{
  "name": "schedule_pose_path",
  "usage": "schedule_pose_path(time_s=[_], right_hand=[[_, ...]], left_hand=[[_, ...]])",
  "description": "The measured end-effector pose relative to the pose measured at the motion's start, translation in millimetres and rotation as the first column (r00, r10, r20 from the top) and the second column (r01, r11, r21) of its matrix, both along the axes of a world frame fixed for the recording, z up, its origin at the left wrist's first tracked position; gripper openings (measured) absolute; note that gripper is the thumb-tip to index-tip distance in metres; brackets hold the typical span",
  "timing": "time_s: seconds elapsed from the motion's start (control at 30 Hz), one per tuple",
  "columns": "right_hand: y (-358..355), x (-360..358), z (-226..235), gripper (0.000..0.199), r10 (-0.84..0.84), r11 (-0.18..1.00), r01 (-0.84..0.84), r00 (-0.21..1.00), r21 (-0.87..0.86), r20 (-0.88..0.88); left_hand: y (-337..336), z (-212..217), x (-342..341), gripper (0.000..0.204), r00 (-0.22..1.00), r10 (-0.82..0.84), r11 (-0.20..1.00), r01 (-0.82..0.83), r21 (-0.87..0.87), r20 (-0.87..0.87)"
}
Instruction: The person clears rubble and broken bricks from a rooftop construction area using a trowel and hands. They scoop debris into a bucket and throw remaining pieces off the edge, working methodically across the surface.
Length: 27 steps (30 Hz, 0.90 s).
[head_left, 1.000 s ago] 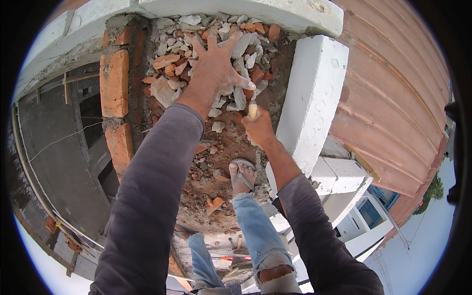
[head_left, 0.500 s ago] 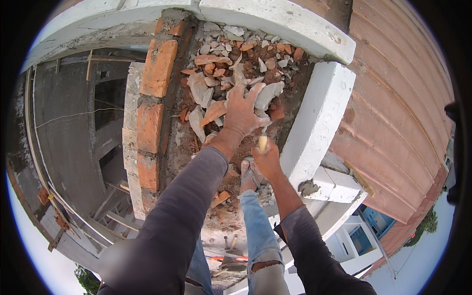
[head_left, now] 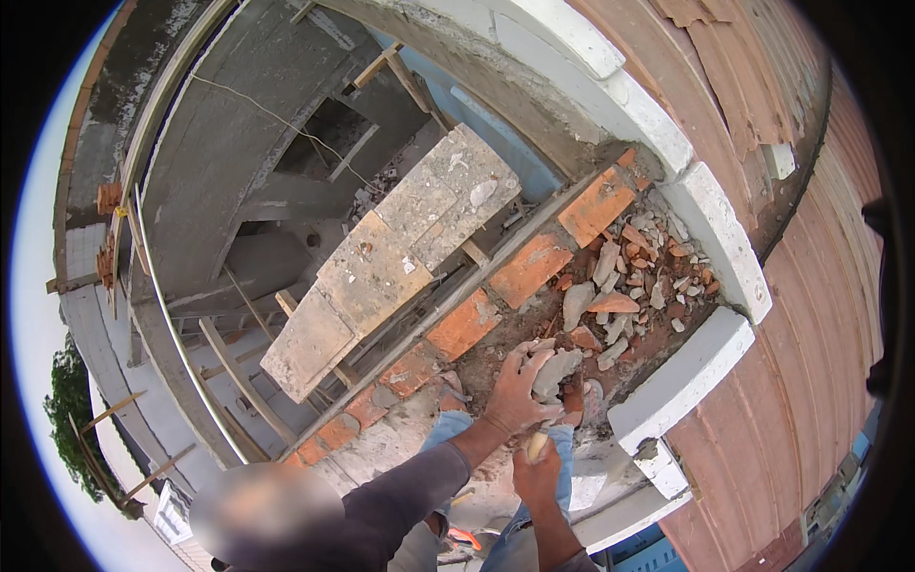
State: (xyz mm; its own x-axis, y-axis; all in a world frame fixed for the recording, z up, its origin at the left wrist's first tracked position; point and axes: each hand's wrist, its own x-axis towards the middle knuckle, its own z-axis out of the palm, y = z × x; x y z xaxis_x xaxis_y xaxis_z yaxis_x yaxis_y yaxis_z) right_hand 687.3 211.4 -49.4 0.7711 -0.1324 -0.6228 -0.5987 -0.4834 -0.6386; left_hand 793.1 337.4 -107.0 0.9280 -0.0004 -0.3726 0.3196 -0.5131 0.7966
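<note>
1. Just below the middle of the frame, the left hand point(head_left: 515, 391) has its fingers wrapped over a pale grey, jagged chunk of broken mortar point(head_left: 555, 370), which lies at the near edge of the rubble
2. Right under it, the right hand point(head_left: 537, 474) is closed in a fist around the light wooden handle of a tool point(head_left: 538, 441); the working end is hidden behind the left hand
3. By my judgement the sorting is partly through: many loose red brick and grey stone fragments point(head_left: 624, 286) lie in the trough between the row of orange-red bricks point(head_left: 530, 269) and the white curved concrete kerb point(head_left: 710, 224), right of centre
4. A blurred patch covers the lower left, and both forearms are cut off at the bottom edge
</note>
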Motion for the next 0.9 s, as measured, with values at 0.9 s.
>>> schedule_pose_path(time_s=[0.9], right_hand=[[-226, 106, -176, 0.037, -0.384, 0.829, 0.333, 0.923, -0.449, -0.025]], left_hand=[[93, -28, -73, 0.063, 0.913, 0.071, 0.995, -0.095, -0.04, -0.401]])
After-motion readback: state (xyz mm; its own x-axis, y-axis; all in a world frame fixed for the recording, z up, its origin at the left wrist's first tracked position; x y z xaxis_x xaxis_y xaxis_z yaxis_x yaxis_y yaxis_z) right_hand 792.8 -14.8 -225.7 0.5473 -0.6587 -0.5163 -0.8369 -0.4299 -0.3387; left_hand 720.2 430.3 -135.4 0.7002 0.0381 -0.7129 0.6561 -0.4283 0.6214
